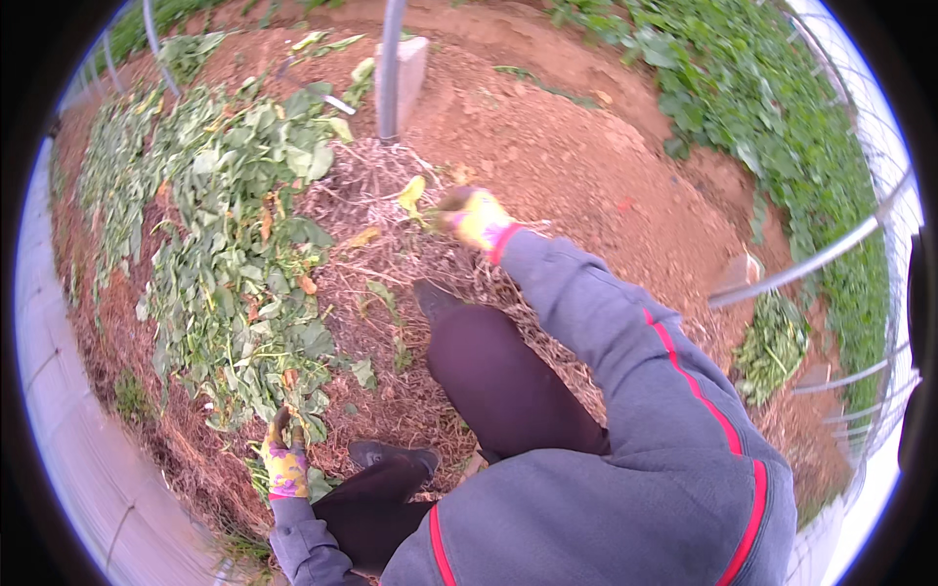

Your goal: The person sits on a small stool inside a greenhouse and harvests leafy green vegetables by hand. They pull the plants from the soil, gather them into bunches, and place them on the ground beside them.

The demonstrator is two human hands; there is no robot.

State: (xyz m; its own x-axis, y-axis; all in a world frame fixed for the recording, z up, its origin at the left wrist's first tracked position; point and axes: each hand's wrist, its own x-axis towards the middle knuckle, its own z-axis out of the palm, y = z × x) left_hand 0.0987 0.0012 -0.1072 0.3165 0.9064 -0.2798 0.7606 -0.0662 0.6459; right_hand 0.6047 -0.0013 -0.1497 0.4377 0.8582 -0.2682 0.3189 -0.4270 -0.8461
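My left hand, in a yellow floral work glove with dark fingers, is at the lower end of a long heap of cut leafy vines. Its fingers touch the green leaves and stems; whether they grip any is not plain. Further up and to the right, my right hand, in a matching glove, has its fingers curled and is blurred. A yellow leaf on a stem lies just beside it, and I cannot tell whether the hand holds that stem. Dry straw-like stems spread beneath both hands.
A metal hoop pole stands by a concrete block. Near it lies a tool with a pale blade. Another hoop rises at the right beside a bundle of greens. Growing vines line the far right; plastic sheeting borders the left.
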